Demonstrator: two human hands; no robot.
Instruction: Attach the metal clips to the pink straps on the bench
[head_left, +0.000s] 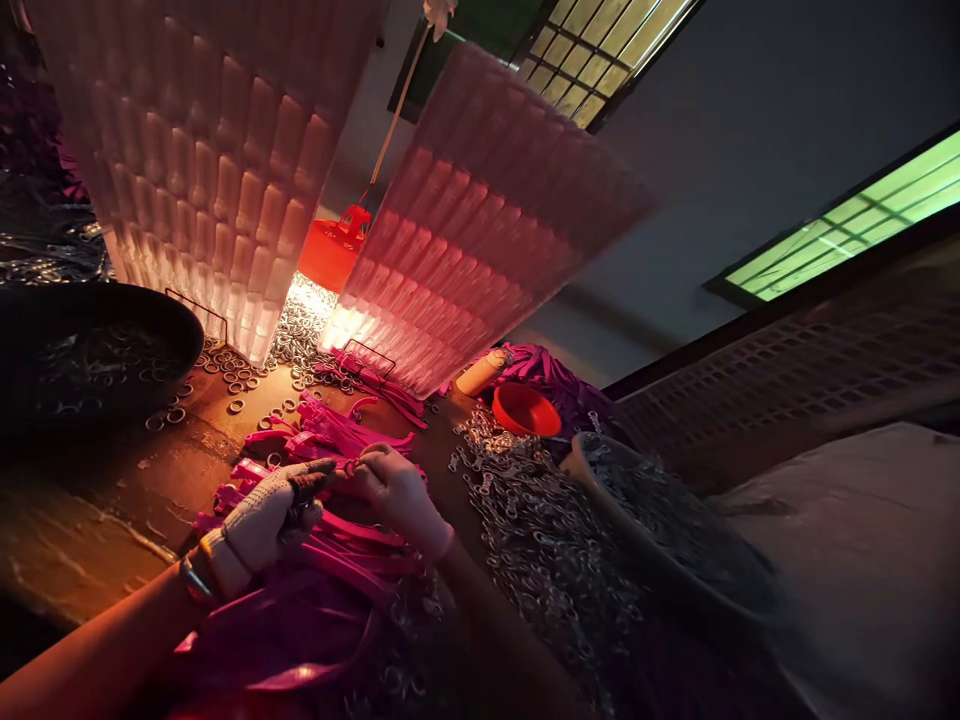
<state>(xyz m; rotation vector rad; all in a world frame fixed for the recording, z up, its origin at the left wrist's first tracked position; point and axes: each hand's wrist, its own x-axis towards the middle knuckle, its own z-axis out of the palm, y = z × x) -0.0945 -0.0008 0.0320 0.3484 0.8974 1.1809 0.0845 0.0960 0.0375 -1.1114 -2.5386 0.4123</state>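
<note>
Brown tabletop (97, 490) with metal rings (301, 345), pink straps (330, 432), silvery clasps (525, 540).

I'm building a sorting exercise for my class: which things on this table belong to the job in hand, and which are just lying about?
In the job, it seems:
pink straps, beneath left hand and right hand
metal rings
metal clips

Apparently lying about:
yellow bottle
red bowl

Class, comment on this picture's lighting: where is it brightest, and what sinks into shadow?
Head view: glare is strongest below the red dome-shaped hanging lamp, on small silver metal rings; the dark round basin at left is mostly in shadow.
</note>
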